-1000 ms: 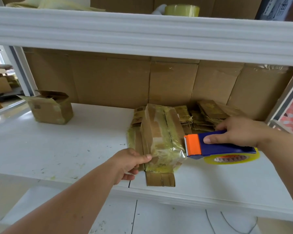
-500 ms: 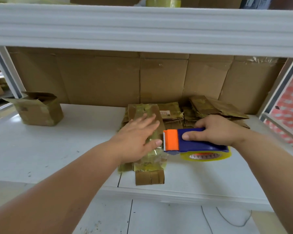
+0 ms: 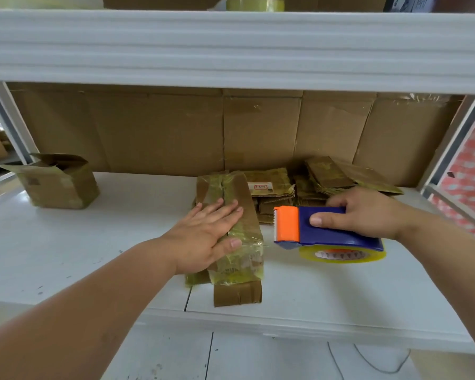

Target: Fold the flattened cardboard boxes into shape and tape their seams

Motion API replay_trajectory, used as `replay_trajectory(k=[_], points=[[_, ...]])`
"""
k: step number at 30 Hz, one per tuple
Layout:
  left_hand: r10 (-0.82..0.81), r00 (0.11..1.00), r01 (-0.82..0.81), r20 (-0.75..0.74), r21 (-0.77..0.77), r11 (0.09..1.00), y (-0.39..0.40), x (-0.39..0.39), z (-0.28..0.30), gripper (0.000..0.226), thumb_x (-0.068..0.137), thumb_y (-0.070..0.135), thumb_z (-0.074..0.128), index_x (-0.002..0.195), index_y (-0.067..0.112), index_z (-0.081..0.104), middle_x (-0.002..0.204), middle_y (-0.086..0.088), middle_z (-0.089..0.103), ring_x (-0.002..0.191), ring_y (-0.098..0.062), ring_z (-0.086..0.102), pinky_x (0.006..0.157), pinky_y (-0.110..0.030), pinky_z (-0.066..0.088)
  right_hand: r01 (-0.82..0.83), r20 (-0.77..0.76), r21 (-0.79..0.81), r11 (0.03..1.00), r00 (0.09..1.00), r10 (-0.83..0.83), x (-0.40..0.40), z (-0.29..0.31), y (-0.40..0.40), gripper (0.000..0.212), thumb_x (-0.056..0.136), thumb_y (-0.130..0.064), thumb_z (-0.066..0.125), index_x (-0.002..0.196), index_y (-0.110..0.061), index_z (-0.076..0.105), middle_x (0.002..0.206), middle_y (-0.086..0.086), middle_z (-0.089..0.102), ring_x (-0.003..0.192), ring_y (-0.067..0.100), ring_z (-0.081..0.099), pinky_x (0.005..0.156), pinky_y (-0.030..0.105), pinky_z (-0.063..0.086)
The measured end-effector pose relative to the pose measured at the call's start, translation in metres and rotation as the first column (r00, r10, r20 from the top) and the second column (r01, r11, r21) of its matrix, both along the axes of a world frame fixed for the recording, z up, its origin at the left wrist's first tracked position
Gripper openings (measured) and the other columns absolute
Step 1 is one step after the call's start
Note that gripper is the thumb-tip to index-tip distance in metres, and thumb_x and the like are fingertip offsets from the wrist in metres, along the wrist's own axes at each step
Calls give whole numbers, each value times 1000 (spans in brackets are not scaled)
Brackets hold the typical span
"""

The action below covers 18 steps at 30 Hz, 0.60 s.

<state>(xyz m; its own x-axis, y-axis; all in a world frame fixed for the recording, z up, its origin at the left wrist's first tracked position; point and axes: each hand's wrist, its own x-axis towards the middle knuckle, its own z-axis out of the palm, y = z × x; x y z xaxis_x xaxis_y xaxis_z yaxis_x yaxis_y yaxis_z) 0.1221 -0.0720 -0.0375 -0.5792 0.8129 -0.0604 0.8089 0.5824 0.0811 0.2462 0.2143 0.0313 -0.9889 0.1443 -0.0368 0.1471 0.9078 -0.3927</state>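
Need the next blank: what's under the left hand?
The left hand presses flat on a taped box, more flattened cardboard beneath. The area under the palm is hidden.

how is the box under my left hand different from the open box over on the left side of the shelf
The box under the left hand lies long and low, while the open box stands squat. The pressed box has its top closed and taped over; the open box's flaps stand up. The pressed box sits mid-shelf near the tape dispenser; the open box sits alone. Both are worn brown cardboard.
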Motion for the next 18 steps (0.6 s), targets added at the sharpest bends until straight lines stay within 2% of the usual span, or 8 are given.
replay_trajectory(k=[2,4,6,9,13,15,18], points=[[1,1000,-1,7,1,1000,-1,-2,0,80,85,73,1,155,38,-13,158,21,-23,146,-3,-26,122,-36,-12,20,-9,49,999,1000,-20,4,1,12,72,57,-98,48,66,-29,66,54,-11,59,55,5,55,57,27,37],[-1,1000,1,12,-6,1000,0,-2,0,80,85,73,2,154,38,-14,158,21,-23,145,-3,-26,123,-36,-11,27,-18,106,994,1000,-25,5,1,19,74,56,-101,43,67,-31,66,56,-10,61,57,5,57,58,29,39],[-3,1000,3,1,-21,1000,1,-1,0,80,84,74,2,154,38,-15,158,20,-24,145,-3,-27,122,-37,-12,16,0,199,980,1000,-16,2,0,18,71,62,-92,45,71,-24,67,63,-4,63,64,9,59,60,32,41],[11,1000,-11,12,-23,1000,2,0,0,81,84,75,4,154,39,-16,158,22,-25,144,-1,-29,122,-40,-13,-33,33,380,925,999,22,-7,-1,4,64,71,-86,48,80,-25,65,70,-3,64,71,13,59,66,33,48],[12,995,-17,102,49,999,1,0,-4,82,85,78,11,154,42,-13,157,28,-24,142,4,-30,124,-42,-2,-83,75,509,856,996,52,-16,1,-13,55,78,-83,47,84,-30,59,71,-10,60,70,7,57,58,28,43],[2,993,-10,119,74,997,4,1,-5,84,85,77,14,155,40,-10,158,27,-22,142,4,-29,124,-37,1,-114,107,528,841,992,67,-21,1,-19,57,77,-84,47,90,-30,59,75,-11,62,72,7,59,64,26,49],[1,994,-12,109,96,995,5,4,-5,86,83,76,15,156,37,-8,159,25,-20,144,2,-28,123,-32,-1,-127,124,546,828,990,70,-29,3,-28,64,75,-86,45,94,-27,63,83,-7,66,77,12,62,76,33,56]])
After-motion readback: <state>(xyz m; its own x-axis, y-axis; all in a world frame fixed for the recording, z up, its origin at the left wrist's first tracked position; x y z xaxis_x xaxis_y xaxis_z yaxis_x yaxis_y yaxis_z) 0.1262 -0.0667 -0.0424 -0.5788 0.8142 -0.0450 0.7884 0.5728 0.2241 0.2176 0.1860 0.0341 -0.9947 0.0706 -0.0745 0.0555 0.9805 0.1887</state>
